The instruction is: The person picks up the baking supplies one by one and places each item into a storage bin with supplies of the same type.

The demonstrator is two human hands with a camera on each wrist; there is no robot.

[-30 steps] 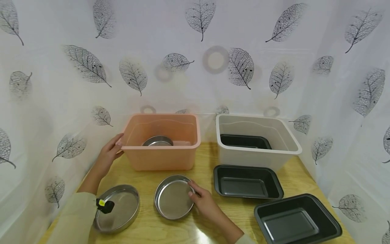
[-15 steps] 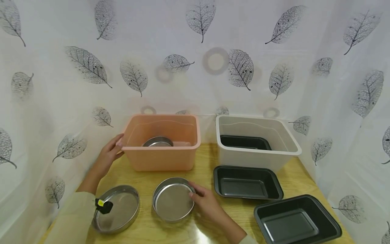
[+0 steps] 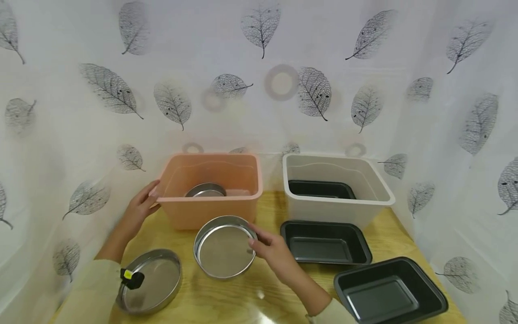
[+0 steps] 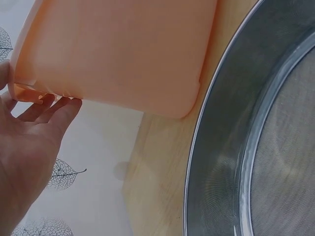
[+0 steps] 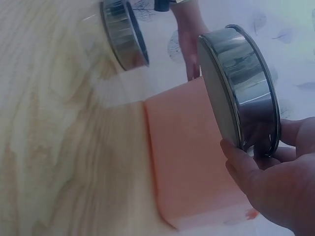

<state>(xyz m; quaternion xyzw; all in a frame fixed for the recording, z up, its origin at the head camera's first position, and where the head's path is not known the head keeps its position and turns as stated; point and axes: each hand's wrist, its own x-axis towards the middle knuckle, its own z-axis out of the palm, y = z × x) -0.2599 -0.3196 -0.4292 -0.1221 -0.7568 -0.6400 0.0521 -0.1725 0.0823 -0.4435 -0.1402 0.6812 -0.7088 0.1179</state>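
My right hand [image 3: 278,254] pinches the right side of a round metal sieve [image 3: 225,252], thumb on the rim, and holds it above the table in front of the pink bin [image 3: 210,212]. In the right wrist view the sieve [image 5: 246,88] is tilted, with my fingertips under its edge. My left hand [image 3: 135,213] grips the left end of the pink bin's rim; the left wrist view shows fingers of this hand [image 4: 37,128] curled under that rim. Another round metal pan [image 3: 206,190] lies inside the pink bin.
A larger round sieve [image 3: 155,279] lies at the front left, under my left wrist. On the right stands a white bin [image 3: 329,207] with a dark tray [image 3: 319,189] inside. Two dark rectangular trays [image 3: 323,247] [image 3: 384,297] lie before it.
The right hand has lifted the round sieve off the table and moved it toward the pink bin. The left hand keeps its grip on the bin's rim.
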